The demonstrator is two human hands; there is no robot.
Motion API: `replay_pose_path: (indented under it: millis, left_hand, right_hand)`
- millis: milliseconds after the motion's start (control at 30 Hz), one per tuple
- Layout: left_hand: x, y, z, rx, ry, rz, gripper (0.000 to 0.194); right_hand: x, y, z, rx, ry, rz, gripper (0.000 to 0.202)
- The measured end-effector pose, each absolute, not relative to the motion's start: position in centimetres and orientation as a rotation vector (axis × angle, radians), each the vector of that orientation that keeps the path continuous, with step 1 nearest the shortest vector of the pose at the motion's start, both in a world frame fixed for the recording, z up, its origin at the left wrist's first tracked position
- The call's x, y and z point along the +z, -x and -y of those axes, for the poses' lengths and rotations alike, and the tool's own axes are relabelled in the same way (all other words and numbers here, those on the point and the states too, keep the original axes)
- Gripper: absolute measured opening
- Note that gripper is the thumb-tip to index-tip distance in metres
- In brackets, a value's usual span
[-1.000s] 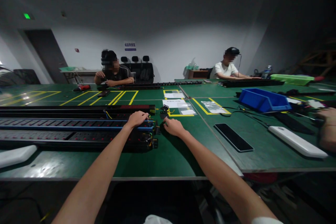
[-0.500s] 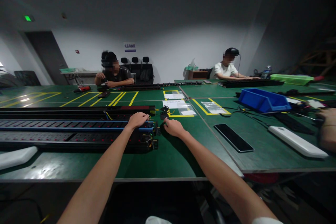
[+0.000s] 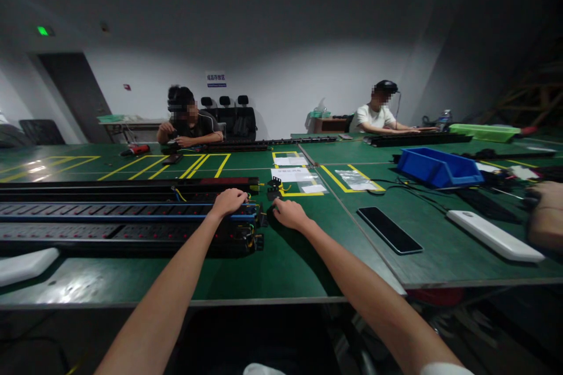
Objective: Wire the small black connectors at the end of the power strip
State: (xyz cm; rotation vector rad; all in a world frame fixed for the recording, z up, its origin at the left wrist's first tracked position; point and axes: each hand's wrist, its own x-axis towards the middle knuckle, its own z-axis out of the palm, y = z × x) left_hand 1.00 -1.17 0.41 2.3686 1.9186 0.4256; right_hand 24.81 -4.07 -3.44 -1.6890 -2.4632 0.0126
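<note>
My left hand [image 3: 229, 202] lies over the right end of a long black strip [image 3: 206, 196] with red marks, its fingers curled down round that end. Just across a small gap, my right hand [image 3: 289, 213] is closed, its fingertips at a small black end piece [image 3: 274, 192] with yellow wire. How the fingertips grip it is partly hidden. Nearer to me lie a blue-edged strip [image 3: 132, 211] and another black strip [image 3: 145, 232], with wires showing at their right ends.
A dark phone [image 3: 389, 229], a white case-like object [image 3: 492, 235] and a blue bin [image 3: 440, 168] lie to the right. Another person's hand [image 3: 548, 214] is at the right edge. Two people [image 3: 189, 123] sit across the green table [image 3: 303, 275]. Papers [image 3: 292, 174] lie ahead.
The view has shifted very slightly. Both my hands stay at the same places on the strip and the end piece.
</note>
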Motion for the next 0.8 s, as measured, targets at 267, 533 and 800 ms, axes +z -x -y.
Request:
replay_pose_path:
  millis: [267,533,800]
  left_hand:
    - [0.37,-1.03,1.22,0.433,-2.389,-1.919,0.044]
    - [0.34,-1.01,1.27,0.441,-2.412,-1.913,0.045]
    - [0.15,-1.00,1.11,0.440,-2.423,-1.917,0.044]
  right_hand:
    - [-3.42,-24.81,4.08,0.010,1.678,2.467,0.028]
    - [-3.44,-24.85,4.05,0.015,1.673,2.470,0.030]
    - [-3.37,-24.79,4.21,0.012,1.687,2.472,0.031]
